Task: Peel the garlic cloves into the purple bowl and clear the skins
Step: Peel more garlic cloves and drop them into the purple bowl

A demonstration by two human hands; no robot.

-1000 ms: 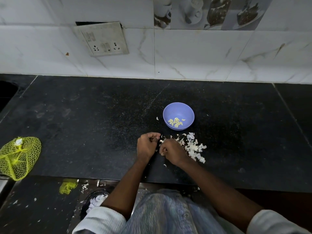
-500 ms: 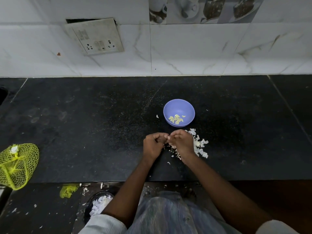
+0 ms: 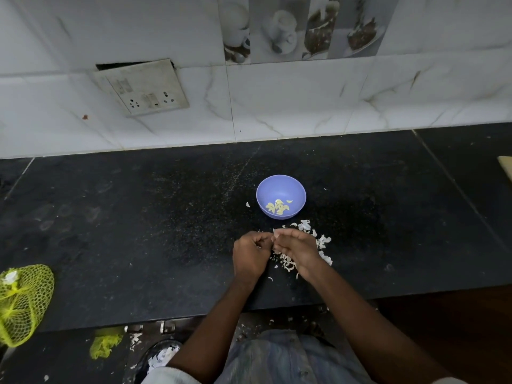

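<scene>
Meeting fingertip to fingertip, the left hand and right hand curl closed; what they pinch is too small to tell. Purple bowl of peeled cloves sits at 12 o'clock on the black surface; garlic skins lie at 3 o'clock.

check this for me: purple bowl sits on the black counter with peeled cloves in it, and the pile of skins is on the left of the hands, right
Not quite. The head view shows the pile of skins on the right of the hands, beside and under the right hand, not the left hand. The rest holds: the purple bowl sits on the black counter with peeled cloves in it.
</scene>
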